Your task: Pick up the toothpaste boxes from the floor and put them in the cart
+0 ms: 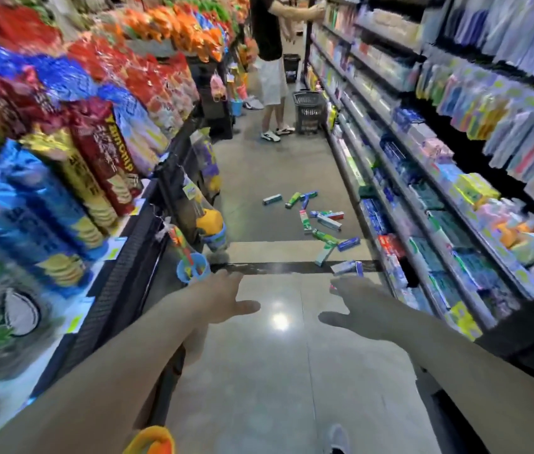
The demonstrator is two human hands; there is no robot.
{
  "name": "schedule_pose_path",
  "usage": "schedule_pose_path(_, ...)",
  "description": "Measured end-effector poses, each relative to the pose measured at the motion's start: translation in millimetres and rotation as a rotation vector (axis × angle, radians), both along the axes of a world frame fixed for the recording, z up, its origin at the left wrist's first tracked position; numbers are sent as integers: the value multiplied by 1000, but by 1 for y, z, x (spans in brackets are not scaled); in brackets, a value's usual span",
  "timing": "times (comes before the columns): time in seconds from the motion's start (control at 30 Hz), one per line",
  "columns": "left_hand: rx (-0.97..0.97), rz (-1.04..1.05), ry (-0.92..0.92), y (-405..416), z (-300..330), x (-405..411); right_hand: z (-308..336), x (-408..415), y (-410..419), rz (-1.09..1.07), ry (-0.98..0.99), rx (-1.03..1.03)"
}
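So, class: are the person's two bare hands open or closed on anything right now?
Both open. The left hand and right hand reach forward with fingers spread, holding nothing; the toothpaste boxes lie scattered on the floor.

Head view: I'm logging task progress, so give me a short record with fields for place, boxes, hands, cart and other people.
place: shop aisle, snack shelves on the left, toothpaste shelves on the right
boxes: toothpaste boxes lie scattered on the floor by the right shelves, none picked up
left hand: open, stretched forward, holds nothing
right hand: open, stretched forward, holds nothing
cart: black basket stands further down the aisle
other people: person beside the basket, reaching to a shelf
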State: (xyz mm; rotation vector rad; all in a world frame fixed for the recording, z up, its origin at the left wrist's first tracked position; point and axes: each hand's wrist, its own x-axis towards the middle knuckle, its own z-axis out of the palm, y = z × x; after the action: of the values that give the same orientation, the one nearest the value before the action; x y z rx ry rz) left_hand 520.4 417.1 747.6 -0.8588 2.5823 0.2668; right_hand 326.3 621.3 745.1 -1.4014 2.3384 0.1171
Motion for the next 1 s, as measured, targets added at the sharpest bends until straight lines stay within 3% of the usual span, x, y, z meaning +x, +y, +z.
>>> schedule_pose_path(0.6, 107, 225, 72, -181, -12, -221, -22, -252, -225, 155, -3, 18)
schedule_pose_path(1.0, 122, 179, 33, -409, -29, -316, -43, -338, -435, 69, -22, 72)
